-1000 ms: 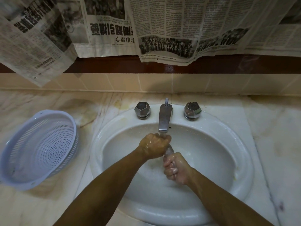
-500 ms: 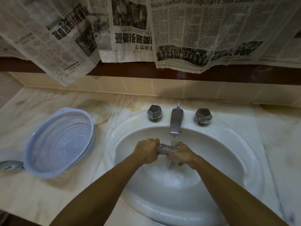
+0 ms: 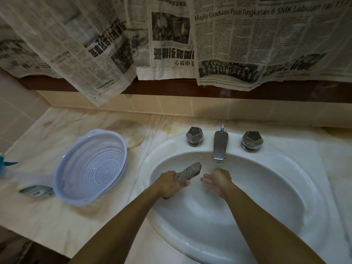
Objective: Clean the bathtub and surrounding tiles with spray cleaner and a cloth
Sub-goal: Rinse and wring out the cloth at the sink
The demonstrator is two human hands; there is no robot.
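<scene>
Cutting into the left edge, a blue object (image 3: 5, 164) shows only a pointed tip, too little to identify, and a small teal dish (image 3: 36, 191) lies half tucked behind the colander (image 3: 91, 166) on the marble surface (image 3: 47, 221). Newspaper sheets (image 3: 171, 39) hang along the top and hide the wall behind them; most of their print is too blurred to read. Over the white sink (image 3: 285, 187), the left hand (image 3: 169, 184) grips the lower end of a twisted grey cloth (image 3: 189, 171), whose upper end sticks up and to the right toward the tap (image 3: 220, 147); the part inside the fist is hidden. The right hand (image 3: 217, 181) is apart from the cloth, just beside it, fingers straight and spread toward the left, directly below the spout. Whether water runs onto it is hard to tell. A faceted knob (image 3: 194, 135) stands on each side of the tap.
</scene>
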